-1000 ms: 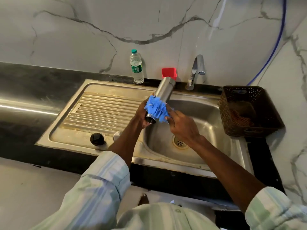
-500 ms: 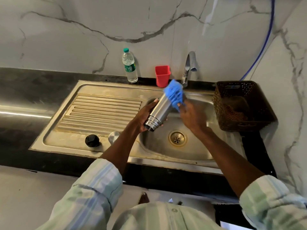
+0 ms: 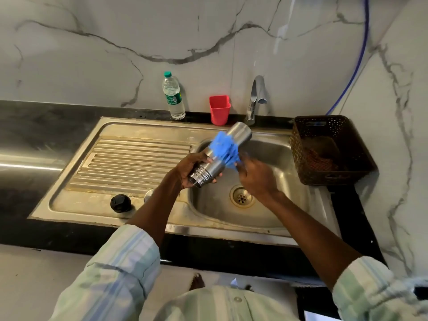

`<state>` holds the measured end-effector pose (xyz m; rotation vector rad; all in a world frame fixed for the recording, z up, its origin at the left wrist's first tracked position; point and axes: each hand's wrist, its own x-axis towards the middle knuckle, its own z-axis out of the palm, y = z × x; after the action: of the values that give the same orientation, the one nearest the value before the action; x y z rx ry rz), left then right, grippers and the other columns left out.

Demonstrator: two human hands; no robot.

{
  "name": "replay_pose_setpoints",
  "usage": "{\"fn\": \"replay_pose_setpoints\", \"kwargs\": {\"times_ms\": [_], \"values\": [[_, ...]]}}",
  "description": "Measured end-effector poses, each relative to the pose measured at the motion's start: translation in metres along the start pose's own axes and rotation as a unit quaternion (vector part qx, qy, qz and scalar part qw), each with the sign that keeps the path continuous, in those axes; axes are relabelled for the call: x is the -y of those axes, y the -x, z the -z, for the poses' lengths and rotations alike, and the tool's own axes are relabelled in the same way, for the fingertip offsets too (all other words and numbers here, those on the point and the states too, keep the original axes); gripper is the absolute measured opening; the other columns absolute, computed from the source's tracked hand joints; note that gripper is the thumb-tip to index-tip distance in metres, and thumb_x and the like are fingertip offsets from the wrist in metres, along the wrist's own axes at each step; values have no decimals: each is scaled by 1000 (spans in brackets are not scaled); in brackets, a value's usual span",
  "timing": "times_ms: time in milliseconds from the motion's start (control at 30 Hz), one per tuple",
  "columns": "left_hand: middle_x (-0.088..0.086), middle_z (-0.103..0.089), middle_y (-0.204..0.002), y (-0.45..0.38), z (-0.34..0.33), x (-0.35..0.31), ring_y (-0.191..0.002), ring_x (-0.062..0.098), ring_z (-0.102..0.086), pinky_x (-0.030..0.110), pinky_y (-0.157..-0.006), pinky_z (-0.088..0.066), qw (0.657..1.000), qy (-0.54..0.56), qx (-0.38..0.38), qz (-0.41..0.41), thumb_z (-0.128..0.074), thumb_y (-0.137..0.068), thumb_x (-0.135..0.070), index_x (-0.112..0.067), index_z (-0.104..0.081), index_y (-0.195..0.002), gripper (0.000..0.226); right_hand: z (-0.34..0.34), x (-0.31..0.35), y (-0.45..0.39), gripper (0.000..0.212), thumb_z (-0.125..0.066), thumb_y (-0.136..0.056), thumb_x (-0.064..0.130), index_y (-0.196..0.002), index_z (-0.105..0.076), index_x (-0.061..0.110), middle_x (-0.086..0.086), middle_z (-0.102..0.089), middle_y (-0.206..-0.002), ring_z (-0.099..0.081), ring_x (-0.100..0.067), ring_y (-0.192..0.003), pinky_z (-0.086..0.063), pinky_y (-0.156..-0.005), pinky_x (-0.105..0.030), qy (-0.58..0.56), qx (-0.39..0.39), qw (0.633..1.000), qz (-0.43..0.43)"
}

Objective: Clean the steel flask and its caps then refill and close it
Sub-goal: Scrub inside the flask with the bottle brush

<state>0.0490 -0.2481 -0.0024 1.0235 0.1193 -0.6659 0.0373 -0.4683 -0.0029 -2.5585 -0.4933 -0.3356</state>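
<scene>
A steel flask [image 3: 240, 135] is held tilted over the sink basin [image 3: 273, 158], its threaded mouth pointing down toward me and its base up near the tap. My left hand [image 3: 193, 169] grips it at the mouth end. My right hand [image 3: 254, 174] holds a blue scrubber [image 3: 225, 148] pressed against the flask's middle. A black cap [image 3: 120, 203] lies on the drainboard near its front edge. A small steel cap [image 3: 148, 194] sits right of it, partly hidden by my left forearm.
A plastic water bottle [image 3: 173, 96] and a red cup [image 3: 219, 110] stand at the back of the sink [image 3: 76, 205]. The tap [image 3: 256, 98] is behind the basin. A brown perforated basket [image 3: 328, 149] sits on the counter at the right.
The blue scrubber went from the flask's mouth end up to its base end, then slid back down to the middle. My left hand kept its grip on the flask.
</scene>
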Motion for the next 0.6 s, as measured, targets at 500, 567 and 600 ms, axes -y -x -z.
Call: {"fn": "replay_pose_setpoints", "kwargs": {"times_ms": [500,567,600], "values": [[18,-66,-116,-10,-18,-13,-86,30,-73,41,-66,-60,938,-306,-152,-58,-90,-51,-23,-15,-52,-138,95,20,-6,-16,35,-42,-101,43,-122,-58,19,-11,-69,-104,-65,-31,-93,-51,-75,-38,-48,-17,982,-181],[15,-67,-119,-11,-19,-12,-85,31,-73,39,-60,-59,932,-316,-155,-82,-88,-59,-14,-15,-53,-138,87,7,13,2,39,-43,-101,40,-133,-52,21,-15,-68,-101,-65,-37,-91,-54,-75,-44,9,39,997,-70],[13,-68,-118,-11,-21,-13,-83,29,-72,34,-56,-58,923,-335,-163,-94,-87,-61,-9,-14,-54,-136,82,5,12,6,40,-44,-101,39,-136,-50,22,-15,-68,-101,-65,-37,-91,-54,-75,-45,12,50,997,-53]]}}
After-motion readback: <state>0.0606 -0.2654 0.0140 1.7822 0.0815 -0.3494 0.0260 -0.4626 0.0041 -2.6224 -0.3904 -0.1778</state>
